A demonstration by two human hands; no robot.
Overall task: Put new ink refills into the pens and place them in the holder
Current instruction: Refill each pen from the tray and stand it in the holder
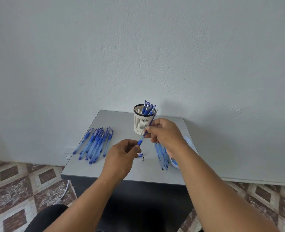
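We see a pale wall [138, 47] behind a grey table [118, 171], over a patterned tile floor [13, 185]. On the table stands a white slotted holder [140, 123] with capped pens [148, 108], a heap of blue pens [95, 143] to its left. Our right hand [165, 133] pinches a thin refill [152, 120] angled into the pen barrel [140, 141], which our left hand [121, 154] grips between curled fingers. A metal tip [143, 159] lies below.

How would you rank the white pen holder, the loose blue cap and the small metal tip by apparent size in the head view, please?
1. White pen holder, clearly largest.
2. Loose blue cap.
3. Metal tip, only slightly smaller than the cap; nearly alike.
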